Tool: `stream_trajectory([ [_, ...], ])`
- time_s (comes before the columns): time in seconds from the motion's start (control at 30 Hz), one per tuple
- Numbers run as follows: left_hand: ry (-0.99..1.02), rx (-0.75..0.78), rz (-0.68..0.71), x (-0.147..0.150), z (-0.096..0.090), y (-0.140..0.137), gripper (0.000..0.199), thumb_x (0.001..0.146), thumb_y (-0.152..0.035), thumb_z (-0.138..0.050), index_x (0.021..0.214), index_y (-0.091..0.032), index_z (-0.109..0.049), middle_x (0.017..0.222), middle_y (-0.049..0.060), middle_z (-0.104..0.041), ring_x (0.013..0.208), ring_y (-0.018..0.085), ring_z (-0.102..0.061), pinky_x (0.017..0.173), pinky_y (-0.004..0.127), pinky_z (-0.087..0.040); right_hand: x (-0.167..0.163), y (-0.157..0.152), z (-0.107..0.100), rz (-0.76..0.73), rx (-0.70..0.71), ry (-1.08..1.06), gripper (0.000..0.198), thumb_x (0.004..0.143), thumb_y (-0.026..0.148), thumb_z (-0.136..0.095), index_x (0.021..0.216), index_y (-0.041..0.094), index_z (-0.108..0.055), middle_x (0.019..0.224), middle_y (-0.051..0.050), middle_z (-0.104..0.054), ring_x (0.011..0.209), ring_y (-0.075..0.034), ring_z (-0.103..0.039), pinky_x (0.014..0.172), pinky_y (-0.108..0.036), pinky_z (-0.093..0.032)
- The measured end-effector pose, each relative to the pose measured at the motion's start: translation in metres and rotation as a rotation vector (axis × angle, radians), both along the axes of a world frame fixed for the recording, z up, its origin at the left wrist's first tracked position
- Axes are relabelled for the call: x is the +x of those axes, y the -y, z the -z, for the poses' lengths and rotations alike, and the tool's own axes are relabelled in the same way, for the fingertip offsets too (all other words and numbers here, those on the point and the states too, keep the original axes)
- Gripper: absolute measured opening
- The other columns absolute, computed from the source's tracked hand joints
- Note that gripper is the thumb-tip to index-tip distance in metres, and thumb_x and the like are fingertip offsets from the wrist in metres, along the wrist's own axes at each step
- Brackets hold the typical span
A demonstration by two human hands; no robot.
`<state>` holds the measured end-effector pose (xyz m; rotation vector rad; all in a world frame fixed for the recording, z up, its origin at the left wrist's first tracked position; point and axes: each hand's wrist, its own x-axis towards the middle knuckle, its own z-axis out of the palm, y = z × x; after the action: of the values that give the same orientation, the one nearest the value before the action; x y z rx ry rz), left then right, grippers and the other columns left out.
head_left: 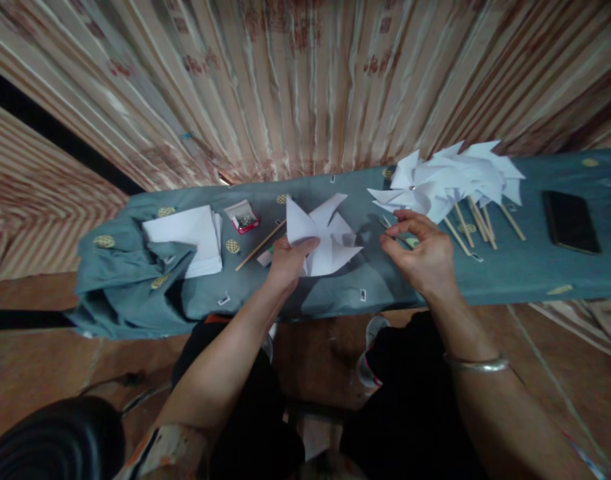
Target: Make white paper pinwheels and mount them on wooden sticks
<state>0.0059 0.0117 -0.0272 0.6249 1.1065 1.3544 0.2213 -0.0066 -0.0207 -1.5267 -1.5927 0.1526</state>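
Observation:
My left hand (288,259) grips a white paper pinwheel (325,233), its thumb pressed on the folds near the middle. To its right, my right hand (425,252) is raised over the cloth with thumb and index finger brought together in a pinch. Whatever sits between those fingertips is too small to make out. Scissors (386,221) lie beneath that hand, partly hidden by it. Left of the pinwheel, a wooden stick (258,249) rests on the cloth, its upper end near the paper. A small red-and-white box (243,219) holds shiny metal pins.
Finished-looking pinwheels (465,175) on wooden sticks overlap at the back right. A dark phone (571,221) lies further right. Folded white paper sheets (190,233) are stacked at left, partly under bunched grey-green cloth (130,293). A striped curtain (305,87) hangs behind the narrow table.

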Motion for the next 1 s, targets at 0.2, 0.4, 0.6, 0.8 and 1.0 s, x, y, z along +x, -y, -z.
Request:
stream_trajectory([
  [0.2,0.105,-0.052,-0.011,-0.009,-0.005,-0.001,0.031,0.039,-0.014,-0.089,0.065,-0.013,-0.072,0.066,0.003,-0.074,0.064,0.016,-0.066,0.072,0.030,-0.052,-0.007,-0.003,0.031,-0.127,-0.102,0.315,0.006,0.076,0.023,-0.064,0.075,0.019,-0.068,0.114,-0.016,-0.072,0.107,-0.034,-0.066,0.097,-0.056,-0.050],
  [0.4,0.155,-0.062,0.016,-0.005,-0.006,0.000,0.025,0.040,-0.012,-0.085,0.062,-0.015,-0.071,0.066,0.001,-0.073,0.062,0.014,-0.064,0.070,0.029,-0.051,-0.017,0.006,0.014,-0.164,-0.049,0.199,0.019,0.084,0.023,-0.064,0.101,0.019,-0.072,0.117,-0.013,-0.073,0.112,-0.031,-0.066,0.104,-0.055,-0.048],
  [0.6,0.146,-0.095,0.067,0.003,-0.011,0.005,0.022,0.044,-0.012,-0.082,0.064,-0.014,-0.072,0.065,0.001,-0.073,0.063,0.015,-0.064,0.070,0.030,-0.051,-0.027,0.022,-0.010,-0.355,-0.091,-0.203,0.026,0.087,0.033,-0.070,0.112,0.029,-0.072,0.143,-0.006,-0.058,0.132,-0.025,-0.056,0.111,-0.047,-0.046],
  [0.8,0.139,-0.096,0.151,0.007,-0.015,0.011,0.023,0.047,-0.014,-0.082,0.068,-0.013,-0.072,0.067,0.001,-0.073,0.061,0.015,-0.064,0.065,0.029,-0.051,-0.033,0.018,-0.004,-0.379,-0.088,-0.231,0.010,0.084,0.035,-0.073,0.091,0.028,-0.077,0.140,-0.005,-0.061,0.134,-0.027,-0.055,0.113,-0.051,-0.043],
  [1.0,0.095,-0.057,0.144,0.009,-0.008,0.013,0.025,0.046,-0.015,-0.083,0.069,-0.014,-0.074,0.068,0.001,-0.073,0.061,0.015,-0.063,0.065,0.029,-0.050,-0.032,0.016,0.002,-0.261,-0.046,-0.150,0.002,0.080,0.029,-0.076,0.081,0.027,-0.075,0.135,-0.005,-0.064,0.133,-0.029,-0.055,0.113,-0.057,-0.041],
])
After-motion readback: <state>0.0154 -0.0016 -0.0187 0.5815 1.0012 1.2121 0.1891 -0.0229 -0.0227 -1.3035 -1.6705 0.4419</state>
